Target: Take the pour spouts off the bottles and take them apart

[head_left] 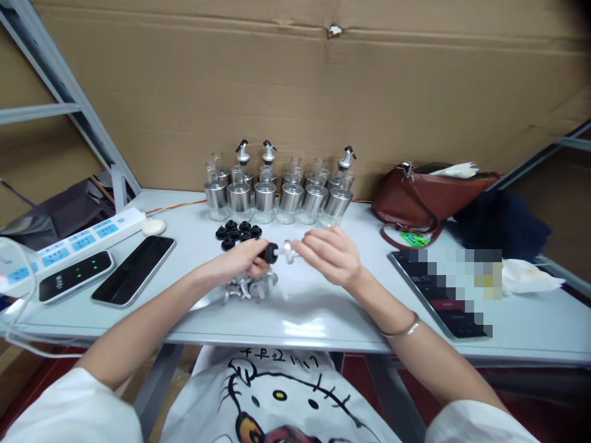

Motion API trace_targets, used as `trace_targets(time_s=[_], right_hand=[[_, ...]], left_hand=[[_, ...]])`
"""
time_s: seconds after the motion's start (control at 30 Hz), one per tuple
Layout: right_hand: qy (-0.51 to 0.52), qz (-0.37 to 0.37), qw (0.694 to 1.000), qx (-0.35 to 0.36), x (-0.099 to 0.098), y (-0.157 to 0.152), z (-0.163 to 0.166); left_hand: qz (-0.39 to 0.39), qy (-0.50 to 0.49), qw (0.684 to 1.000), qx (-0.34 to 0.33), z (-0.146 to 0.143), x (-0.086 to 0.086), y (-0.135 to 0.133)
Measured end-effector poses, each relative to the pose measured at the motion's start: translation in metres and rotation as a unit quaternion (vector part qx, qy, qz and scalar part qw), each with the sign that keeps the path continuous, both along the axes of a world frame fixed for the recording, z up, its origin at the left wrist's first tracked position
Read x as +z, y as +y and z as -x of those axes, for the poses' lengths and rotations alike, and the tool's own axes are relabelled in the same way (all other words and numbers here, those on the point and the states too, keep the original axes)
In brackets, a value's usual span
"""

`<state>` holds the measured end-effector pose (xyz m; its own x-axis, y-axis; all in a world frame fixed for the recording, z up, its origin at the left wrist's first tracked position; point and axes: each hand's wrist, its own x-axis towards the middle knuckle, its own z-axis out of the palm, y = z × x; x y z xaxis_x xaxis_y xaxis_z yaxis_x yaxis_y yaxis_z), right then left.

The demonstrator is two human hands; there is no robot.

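Over the middle of the table, my left hand is closed on a black stopper. My right hand pinches a silver pourer spout, whose stem meets the stopper end to end. Several more silver spouts lie in a pile just below my left hand, partly hidden by it. Beyond that hand sits a group of black stoppers. Behind them stand glass bottles with steel sleeves in two rows. Three back-row bottles carry silver pourers with black flaps.
A white power strip, a black Wi-Fi device and a phone lie at left, beside a round white case. At right are a brown bag, another phone and a crumpled white wrapper. Cardboard backs the table.
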<state>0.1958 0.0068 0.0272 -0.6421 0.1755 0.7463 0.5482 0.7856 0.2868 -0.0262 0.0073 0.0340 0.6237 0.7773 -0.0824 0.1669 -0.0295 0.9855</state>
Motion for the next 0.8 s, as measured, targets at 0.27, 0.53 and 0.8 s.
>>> trace_targets(time_s=[0.27, 0.53, 0.8], right_hand=[[0.172, 0.007, 0.985, -0.01, -0.004, 0.011, -0.002], [0.169, 0.049, 0.984, 0.019, -0.009, 0.013, 0.0], [0.154, 0.073, 0.985, 0.017, -0.009, 0.012, 0.001]], left_hand=[[-0.249, 0.01, 0.925, 0.287, 0.045, 0.006, 0.039], [-0.387, 0.378, 0.813, 0.217, 0.069, -0.003, 0.052], [-0.407, 0.472, 0.765, 0.159, 0.066, -0.02, 0.057]])
